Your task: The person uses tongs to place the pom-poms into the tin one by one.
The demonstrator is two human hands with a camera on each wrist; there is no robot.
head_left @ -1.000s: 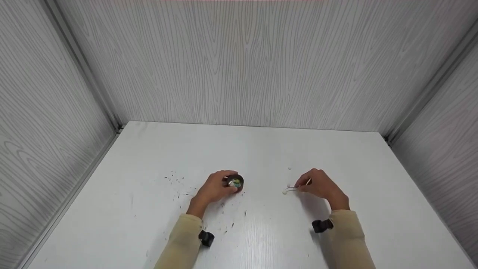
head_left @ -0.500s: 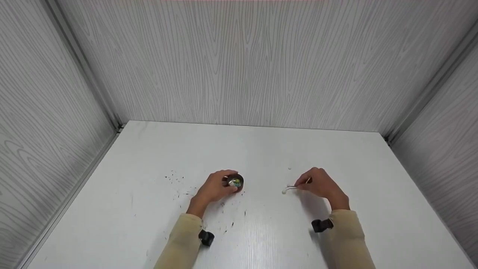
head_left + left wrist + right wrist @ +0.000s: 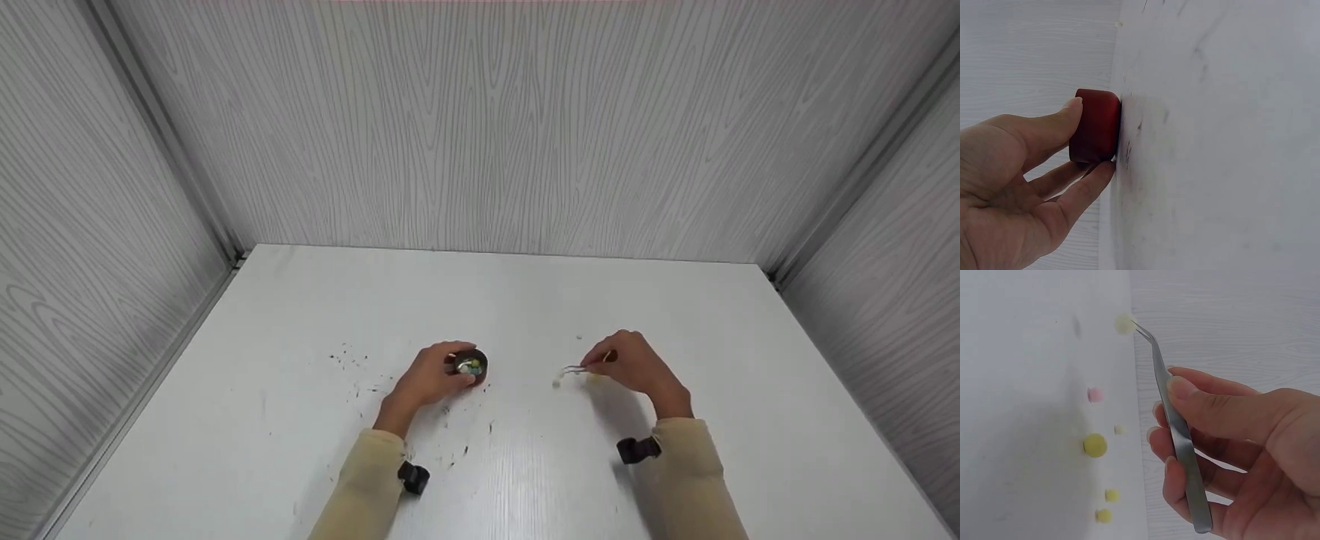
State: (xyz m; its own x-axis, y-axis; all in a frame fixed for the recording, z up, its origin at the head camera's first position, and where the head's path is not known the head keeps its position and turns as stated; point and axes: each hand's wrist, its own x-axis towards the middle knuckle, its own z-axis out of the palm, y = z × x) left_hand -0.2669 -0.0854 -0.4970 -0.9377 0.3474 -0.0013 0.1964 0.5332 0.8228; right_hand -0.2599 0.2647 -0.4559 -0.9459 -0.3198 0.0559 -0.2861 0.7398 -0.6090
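My left hand [image 3: 448, 373] grips a small dark red round bowl [image 3: 472, 365] that stands on the white table [image 3: 525, 300]. Several small coloured balls lie inside it. In the left wrist view my thumb [image 3: 1067, 112] and fingers curl round the bowl [image 3: 1095, 126]. My right hand [image 3: 606, 363] pinches metal tweezers [image 3: 574, 370], whose bent tip holds a pale yellow ball [image 3: 1123, 323] just above the table. The tweezers [image 3: 1176, 427] point left, towards the bowl. The ball [image 3: 557, 381] hangs about a hand's width right of the bowl.
Loose balls lie on the table under my right hand: a pink one [image 3: 1095, 395], a small cream one [image 3: 1120, 429] and yellow ones [image 3: 1095, 445]. Dark specks [image 3: 352, 360] are scattered on the table's left. Grey wood-grain walls [image 3: 480, 127] close the back and both sides.
My right hand has moved a little left and up, carrying the tweezers and the pale ball away from the loose balls. The left hand and bowl have stayed still.
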